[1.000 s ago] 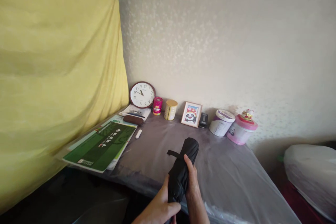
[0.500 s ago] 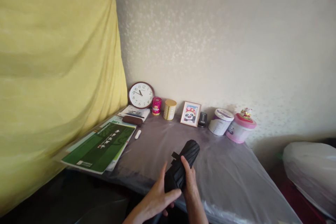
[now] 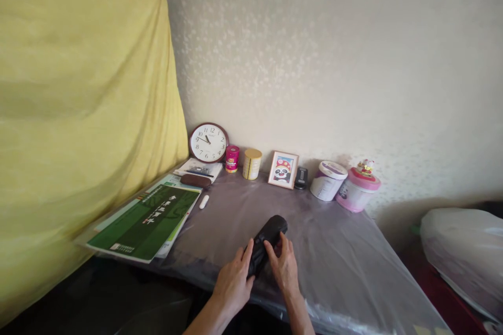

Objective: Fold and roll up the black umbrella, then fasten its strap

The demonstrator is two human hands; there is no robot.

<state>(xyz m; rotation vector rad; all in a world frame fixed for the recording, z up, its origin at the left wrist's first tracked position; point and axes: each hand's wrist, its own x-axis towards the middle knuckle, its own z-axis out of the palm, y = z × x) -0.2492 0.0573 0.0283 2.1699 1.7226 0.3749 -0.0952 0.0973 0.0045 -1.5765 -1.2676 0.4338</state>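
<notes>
1. Both the left hand (image 3: 233, 280) and the right hand (image 3: 284, 267) are grasping a folded black umbrella (image 3: 259, 251) in the lower centre of the frame, fingers bending around its sides.
2. A green book (image 3: 145, 222) is lying at lower left.
3. A brown glasses case (image 3: 195, 181) is resting beyond it, left of centre.
4. A framed panda picture (image 3: 283, 170) is standing near centre.
5. A wall clock (image 3: 208, 142) is standing farther back, left of centre.

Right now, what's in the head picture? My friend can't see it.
The left hand and right hand hold a folded black umbrella at a covered table. A clock, panda picture and pink tub stand by the wall.
</notes>
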